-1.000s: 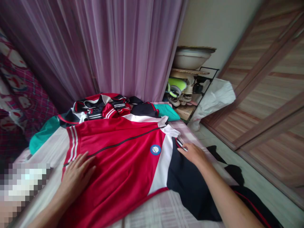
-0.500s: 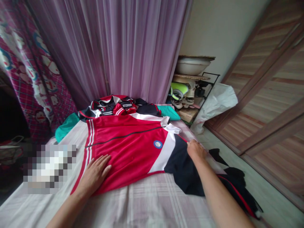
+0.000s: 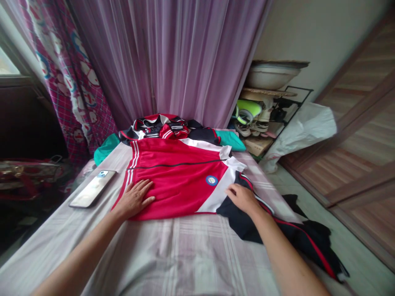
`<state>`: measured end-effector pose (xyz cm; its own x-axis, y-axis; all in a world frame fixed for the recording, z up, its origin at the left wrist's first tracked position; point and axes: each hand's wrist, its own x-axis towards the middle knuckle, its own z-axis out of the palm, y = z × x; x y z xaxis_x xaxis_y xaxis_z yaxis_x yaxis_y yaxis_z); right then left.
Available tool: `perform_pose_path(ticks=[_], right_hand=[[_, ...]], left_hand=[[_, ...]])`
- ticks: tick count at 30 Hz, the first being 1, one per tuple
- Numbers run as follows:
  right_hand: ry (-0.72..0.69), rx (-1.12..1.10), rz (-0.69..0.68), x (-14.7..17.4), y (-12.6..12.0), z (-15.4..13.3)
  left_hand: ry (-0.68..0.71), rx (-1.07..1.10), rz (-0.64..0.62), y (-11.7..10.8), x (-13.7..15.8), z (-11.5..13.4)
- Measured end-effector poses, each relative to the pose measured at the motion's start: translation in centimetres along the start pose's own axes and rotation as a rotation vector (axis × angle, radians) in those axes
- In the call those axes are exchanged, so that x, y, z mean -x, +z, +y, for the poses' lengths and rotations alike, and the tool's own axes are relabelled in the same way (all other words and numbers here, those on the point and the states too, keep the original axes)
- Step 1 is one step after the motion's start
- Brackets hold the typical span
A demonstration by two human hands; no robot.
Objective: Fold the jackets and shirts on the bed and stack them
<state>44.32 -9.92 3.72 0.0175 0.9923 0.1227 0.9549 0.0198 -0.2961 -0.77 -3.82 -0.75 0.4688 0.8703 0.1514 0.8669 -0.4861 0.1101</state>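
A red, white and black zip-up jacket (image 3: 173, 174) lies spread on the bed, its collar toward the right and its striped hem toward the left. My left hand (image 3: 134, 199) rests flat on the red front near the hem, fingers stretched out. Over the white and black shoulder part is my right hand (image 3: 242, 198), its fingers curled in; the cloth around them is not pulled up. A round blue and white badge (image 3: 211, 181) sits just left of that hand. The black sleeve (image 3: 305, 230) with red and white trim runs out under my right forearm and over the bed's edge.
A phone (image 3: 93, 189) lies on the checked bedsheet (image 3: 185, 259) at left. More red and black clothes (image 3: 169, 129) are heaped at the far end, by the purple curtain (image 3: 185, 61). A rack with a basin (image 3: 273, 76) and a white bag (image 3: 302, 127) stand at right.
My right hand has moved left off the sleeve's outer edge onto the shoulder part, and the sleeve's white stripes now show. My left hand stays flat on the hem. The view has shifted left.
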Motion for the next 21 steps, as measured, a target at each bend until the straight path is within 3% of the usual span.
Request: perform_pose_path(ticks=[4, 7, 12, 17, 21], right_hand=[[-0.091, -0.205, -0.061, 2.6, 0.8, 0.0], [-0.152, -0.238, -0.144, 4.1, 0.3, -0.3], [-0.237, -0.118, -0.239, 4.4, 0.2, -0.9], [-0.220, -0.136, -0.232, 4.5, 0.4, -0.6], [-0.155, -0.154, -0.335, 5.5, -0.4, -0.2]], left_hand=[[-0.006, 0.050, 0.084, -1.5, 0.8, -0.4], [0.016, 0.133, 0.143, -2.8, 2.8, 0.0], [0.204, 0.209, -0.027, -4.0, 5.7, 0.5], [0.253, 0.138, -0.050, -4.3, 6.2, -0.1], [0.284, 0.079, -0.081, -4.3, 6.5, -0.9]])
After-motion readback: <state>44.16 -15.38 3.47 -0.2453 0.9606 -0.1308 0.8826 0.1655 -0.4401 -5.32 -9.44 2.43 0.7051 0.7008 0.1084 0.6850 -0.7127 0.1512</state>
